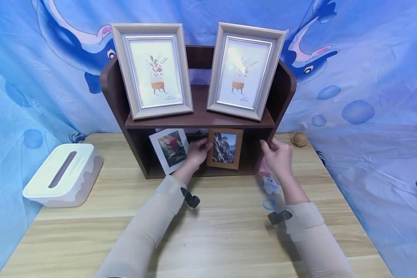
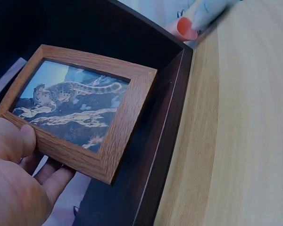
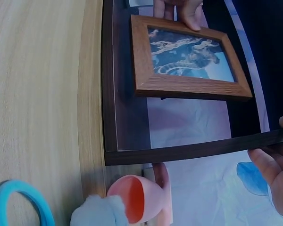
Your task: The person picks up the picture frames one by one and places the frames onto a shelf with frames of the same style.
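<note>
My left hand (image 1: pixel 197 153) grips the left edge of a brown wooden photo frame (image 2: pixel 118 127), thumb in front and fingers behind. The frame shows a spotted big cat on rocks and stands in the lower compartment of a dark brown shelf (image 1: pixel 201 120). My right hand (image 1: pixel 279 156) pinches the front edge of the shelf's right side panel (image 3: pixel 203 149). Left of my left hand, a white photo frame (image 1: pixel 160 148) with a parrot picture leans at a tilt in the same compartment.
Two large beige frames (image 1: pixel 139 112) stand on the upper shelf. A white tissue box (image 1: pixel 85 154) sits left. Outside the shelf's right side are a pink hollow object (image 3: pixel 153 197), a small white plush toy (image 1: pixel 270 185), a blue ring (image 1: pixel 269 203) and a brown ball (image 1: pixel 299 139).
</note>
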The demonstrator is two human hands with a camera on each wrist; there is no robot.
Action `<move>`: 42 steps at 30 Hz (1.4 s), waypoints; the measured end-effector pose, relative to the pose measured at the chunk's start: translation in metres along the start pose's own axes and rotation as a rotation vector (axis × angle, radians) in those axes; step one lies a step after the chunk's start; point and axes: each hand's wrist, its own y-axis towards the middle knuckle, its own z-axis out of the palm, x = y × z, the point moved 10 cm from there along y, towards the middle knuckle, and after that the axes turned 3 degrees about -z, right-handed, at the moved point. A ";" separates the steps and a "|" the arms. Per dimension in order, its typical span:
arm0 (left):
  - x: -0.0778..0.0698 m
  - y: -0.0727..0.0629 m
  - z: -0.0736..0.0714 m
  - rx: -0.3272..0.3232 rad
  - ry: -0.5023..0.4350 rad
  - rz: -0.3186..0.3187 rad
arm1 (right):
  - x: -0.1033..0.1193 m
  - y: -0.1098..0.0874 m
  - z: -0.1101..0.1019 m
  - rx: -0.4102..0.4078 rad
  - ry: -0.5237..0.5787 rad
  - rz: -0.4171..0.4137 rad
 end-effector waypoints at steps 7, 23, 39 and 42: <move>0.009 0.009 0.001 -0.016 -0.005 -0.021 | -0.003 -0.001 0.002 0.012 0.006 0.030; 0.012 0.031 0.016 -0.007 0.013 0.005 | -0.003 0.002 0.001 0.016 0.009 0.027; 0.023 0.010 0.022 0.036 0.059 0.015 | -0.006 -0.001 0.000 -0.003 0.018 0.058; 0.027 0.010 0.023 0.040 0.055 -0.001 | -0.007 -0.001 0.001 -0.001 0.013 0.077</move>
